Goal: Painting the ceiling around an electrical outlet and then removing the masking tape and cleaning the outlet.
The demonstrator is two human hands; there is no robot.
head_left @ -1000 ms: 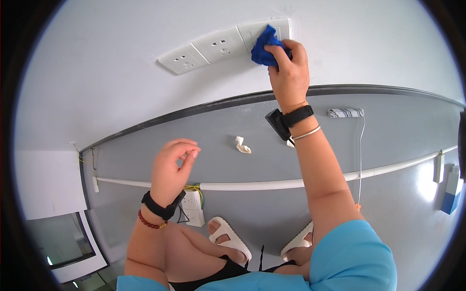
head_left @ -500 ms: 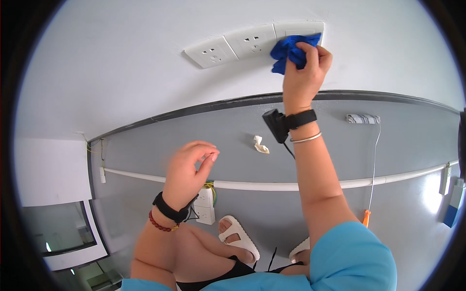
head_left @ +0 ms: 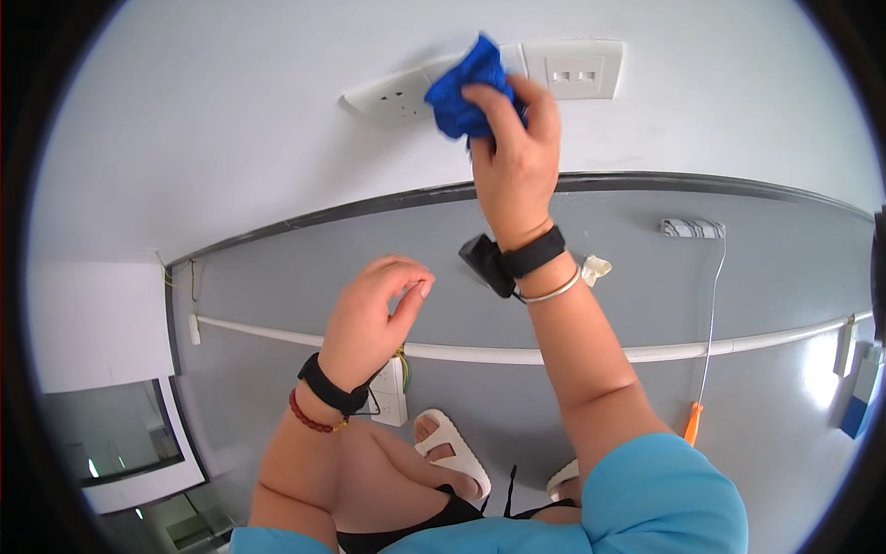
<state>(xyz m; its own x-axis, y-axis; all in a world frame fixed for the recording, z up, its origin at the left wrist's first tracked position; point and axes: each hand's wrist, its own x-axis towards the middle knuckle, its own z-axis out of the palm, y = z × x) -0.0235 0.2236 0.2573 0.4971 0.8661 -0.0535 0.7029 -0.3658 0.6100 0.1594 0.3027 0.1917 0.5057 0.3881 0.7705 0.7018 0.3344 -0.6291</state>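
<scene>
A crumpled blue cloth (head_left: pixel 466 92) is gripped in my right hand (head_left: pixel 520 152), its fingers and thumb closed round it. The cloth lies over the middle of a row of white wall sockets and covers most of the middle socket plate. The left socket plate (head_left: pixel 388 98) shows beside the cloth, and a plate with two small ports (head_left: pixel 584 72) is uncovered on the right. Lower down, my left hand (head_left: pixel 377 309) hovers in the air with fingers bent and thumb tip close to the fingertips. Nothing shows in it.
On the grey floor lie a crumpled off-white scrap (head_left: pixel 596 269) and a paint roller (head_left: pixel 692 228) with an orange handle (head_left: pixel 693 423). A white cable trunking (head_left: pixel 480 353) crosses the floor, beside a white floor socket (head_left: pixel 389 392). A dark skirting strip (head_left: pixel 388 198) edges the wall.
My right hand has moved left with the blue cloth, from the right-hand plate to the middle socket, uncovering the ports. My left hand has shifted slightly right.
</scene>
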